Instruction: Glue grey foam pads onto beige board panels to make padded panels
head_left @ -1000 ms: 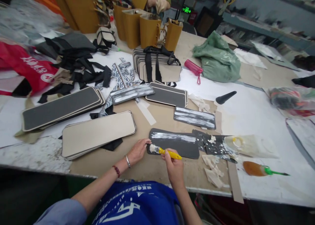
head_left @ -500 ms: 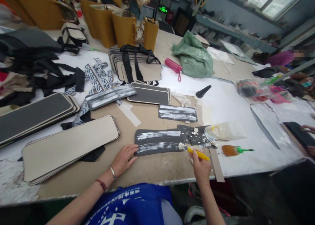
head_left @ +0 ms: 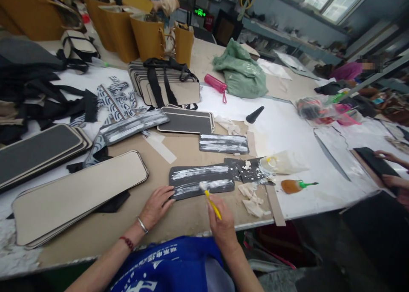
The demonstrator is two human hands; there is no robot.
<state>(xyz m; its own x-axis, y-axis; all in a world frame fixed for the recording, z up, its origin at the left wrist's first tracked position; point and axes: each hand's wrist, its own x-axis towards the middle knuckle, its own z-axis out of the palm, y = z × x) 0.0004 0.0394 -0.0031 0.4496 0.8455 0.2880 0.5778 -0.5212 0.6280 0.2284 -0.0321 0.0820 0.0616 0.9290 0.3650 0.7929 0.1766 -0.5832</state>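
Note:
A dark grey rectangular panel (head_left: 201, 179) lies in front of me, with two white streaked bands brushed along its length. The fingers of my left hand (head_left: 157, 204) rest stretched out on its left edge. In my right hand (head_left: 223, 224) is a yellow-handled brush (head_left: 213, 205), its white bristles touching the panel's lower band. Beyond lies a smaller grey panel (head_left: 223, 143), also streaked white. Right of the work, a grey scrap (head_left: 252, 177) is spattered with white lumps beside a translucent, white-stained container (head_left: 284, 162).
Beige boards (head_left: 79, 194) are stacked on the left. An amber bottle with a green nozzle (head_left: 290, 186) lies to the right, near crumpled scraps (head_left: 252, 200). Further back are strapped boards (head_left: 172, 91), a pink pouch (head_left: 215, 82) and a green sack (head_left: 244, 72). Another person's hands (head_left: 388, 168) work at the right.
My right hand has moved left, carrying the brush from the panel's right end to its middle. The lower white band looks fuller. My left hand stays at the left edge.

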